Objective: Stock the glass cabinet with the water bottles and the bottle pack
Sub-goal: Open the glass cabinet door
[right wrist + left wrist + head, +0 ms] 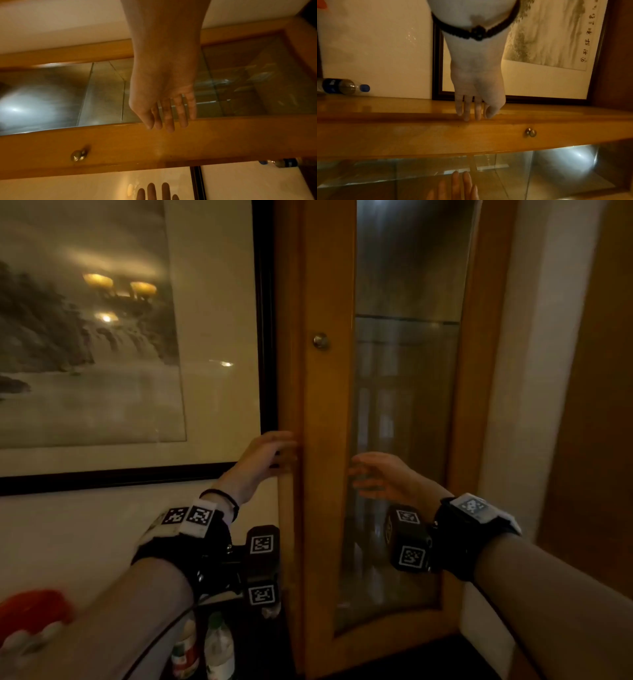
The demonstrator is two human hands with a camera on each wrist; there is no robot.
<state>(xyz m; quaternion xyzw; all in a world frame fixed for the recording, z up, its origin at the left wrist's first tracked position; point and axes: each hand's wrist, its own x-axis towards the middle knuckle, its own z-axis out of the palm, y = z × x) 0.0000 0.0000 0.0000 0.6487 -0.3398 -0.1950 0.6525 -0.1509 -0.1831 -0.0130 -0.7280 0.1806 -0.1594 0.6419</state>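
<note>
The glass cabinet's door (325, 412) is a wooden frame round a glass pane (407, 392), with a metal knob (321, 340) on its left stile. My left hand (274, 451) lays its straight fingers (468, 115) on the door's left edge, below the knob (531, 132). In front of the pane my right hand (370, 477) is open with fingers spread (169, 123), and it holds nothing. Two water bottles (203, 647) stand low down, left of the cabinet, under my left forearm. A blue-capped bottle (342, 86) shows beside the cabinet.
A large framed painting (102, 337) hangs on the wall left of the cabinet, its frame close to my left hand. A glass shelf (407, 318) crosses the inside of the cabinet. A blurred red and white object (34, 618) sits at the bottom left.
</note>
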